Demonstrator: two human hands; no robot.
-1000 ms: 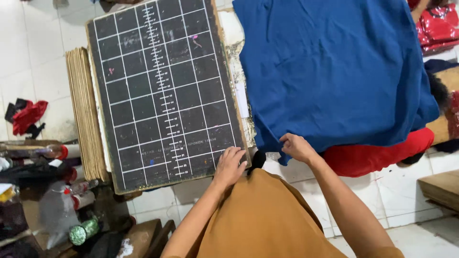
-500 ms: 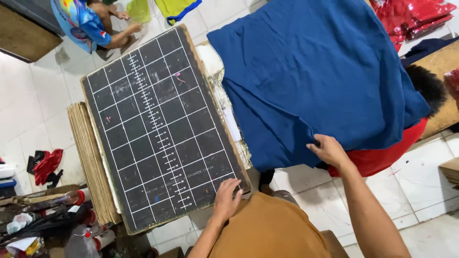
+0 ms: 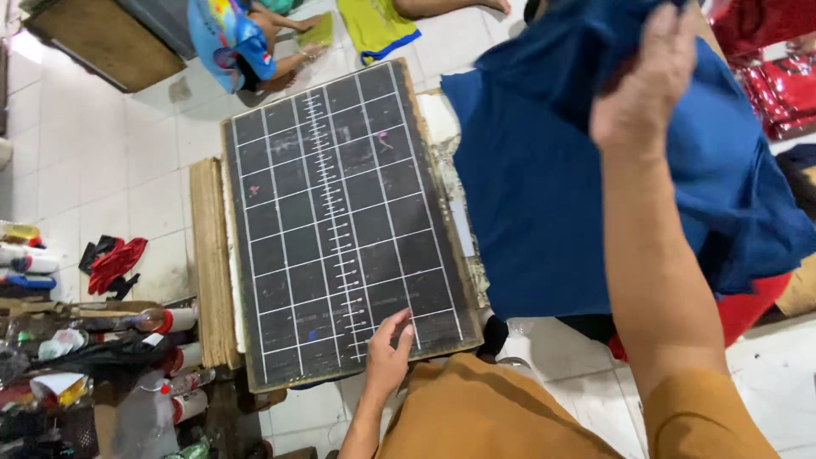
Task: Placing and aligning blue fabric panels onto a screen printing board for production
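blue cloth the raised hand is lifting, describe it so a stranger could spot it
Start at the dark gridded board in the middle. Just right of it lies the blue cloth, with the right hand lifting its far part. Plain deep blue, it is much larger than the red fabric beneath its edge.

The left hand rests flat on the near edge of the dark gridded board. The right hand grips a fold of the blue cloth, lifted above the pile.
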